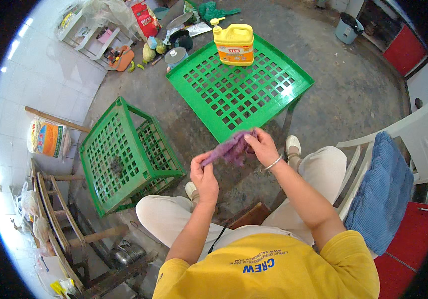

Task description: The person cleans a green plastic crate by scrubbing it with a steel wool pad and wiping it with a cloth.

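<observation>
Both hands' fingers (pixel 252 137) pinching purple cloth (pixel 230 149)

Yellow short-sleeved shirt (pixel 273 274) with blue lettering, cream trousers (pixel 169 217), silver bangle (pixel 272 164), pale shoes (pixel 292 145)

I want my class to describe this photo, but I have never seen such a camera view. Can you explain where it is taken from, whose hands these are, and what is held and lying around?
The picture comes from a fisheye camera worn on a person's head, looking down, so straight edges bend. The person sits; both forearms enter from below. The left hand and right hand together hold a purple scouring cloth, fingers pinching it. Ahead lies a green plastic crate turned flat, with a yellow detergent bottle standing on it. A second green crate lies tipped on its side, to the left.
</observation>
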The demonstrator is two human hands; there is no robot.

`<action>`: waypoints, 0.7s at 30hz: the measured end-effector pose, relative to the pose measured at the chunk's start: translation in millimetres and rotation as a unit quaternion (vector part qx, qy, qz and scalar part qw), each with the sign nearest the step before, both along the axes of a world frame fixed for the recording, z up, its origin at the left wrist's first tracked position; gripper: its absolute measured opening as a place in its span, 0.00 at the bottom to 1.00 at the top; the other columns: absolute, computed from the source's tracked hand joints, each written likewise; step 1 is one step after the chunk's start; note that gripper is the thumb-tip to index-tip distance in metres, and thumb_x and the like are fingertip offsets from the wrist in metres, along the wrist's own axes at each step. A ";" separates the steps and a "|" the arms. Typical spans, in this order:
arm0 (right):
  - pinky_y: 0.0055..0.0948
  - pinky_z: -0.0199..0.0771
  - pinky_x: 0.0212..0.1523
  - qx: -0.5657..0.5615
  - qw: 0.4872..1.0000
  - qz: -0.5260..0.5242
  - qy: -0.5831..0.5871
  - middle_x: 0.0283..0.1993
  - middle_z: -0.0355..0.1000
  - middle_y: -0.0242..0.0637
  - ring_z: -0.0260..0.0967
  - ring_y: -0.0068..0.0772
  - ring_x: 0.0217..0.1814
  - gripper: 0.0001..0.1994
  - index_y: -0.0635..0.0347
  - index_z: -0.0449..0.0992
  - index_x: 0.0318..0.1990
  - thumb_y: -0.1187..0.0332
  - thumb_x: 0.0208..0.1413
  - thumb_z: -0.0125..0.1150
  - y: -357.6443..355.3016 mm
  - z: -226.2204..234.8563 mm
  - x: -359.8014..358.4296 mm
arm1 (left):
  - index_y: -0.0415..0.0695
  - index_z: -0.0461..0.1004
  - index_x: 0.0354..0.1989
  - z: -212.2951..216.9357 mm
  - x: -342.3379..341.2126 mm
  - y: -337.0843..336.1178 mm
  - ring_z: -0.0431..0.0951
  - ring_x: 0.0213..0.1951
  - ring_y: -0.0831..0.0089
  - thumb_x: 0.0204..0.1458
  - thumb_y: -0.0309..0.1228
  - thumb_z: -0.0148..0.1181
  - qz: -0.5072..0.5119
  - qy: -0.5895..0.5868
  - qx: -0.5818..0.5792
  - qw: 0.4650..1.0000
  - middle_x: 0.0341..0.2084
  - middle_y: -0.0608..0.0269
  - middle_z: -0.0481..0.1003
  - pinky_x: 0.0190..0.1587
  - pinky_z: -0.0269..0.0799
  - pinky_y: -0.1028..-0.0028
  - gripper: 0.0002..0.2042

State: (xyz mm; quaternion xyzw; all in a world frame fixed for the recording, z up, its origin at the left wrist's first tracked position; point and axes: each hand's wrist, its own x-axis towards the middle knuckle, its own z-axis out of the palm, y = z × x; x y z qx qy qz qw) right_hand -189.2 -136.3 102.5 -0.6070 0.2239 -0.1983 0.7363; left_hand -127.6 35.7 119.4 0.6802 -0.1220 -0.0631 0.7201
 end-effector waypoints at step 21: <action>0.38 0.62 0.46 -0.629 0.702 0.123 0.311 0.40 0.66 0.41 0.67 0.41 0.44 0.24 0.59 0.67 0.42 0.60 0.36 0.67 53.2 -74.5 78.4 | 0.45 0.66 0.48 -103.5 56.7 -22.5 0.72 0.38 0.70 0.60 0.39 0.41 -0.074 0.331 0.046 0.940 0.40 0.64 0.70 0.34 0.69 0.67 0.14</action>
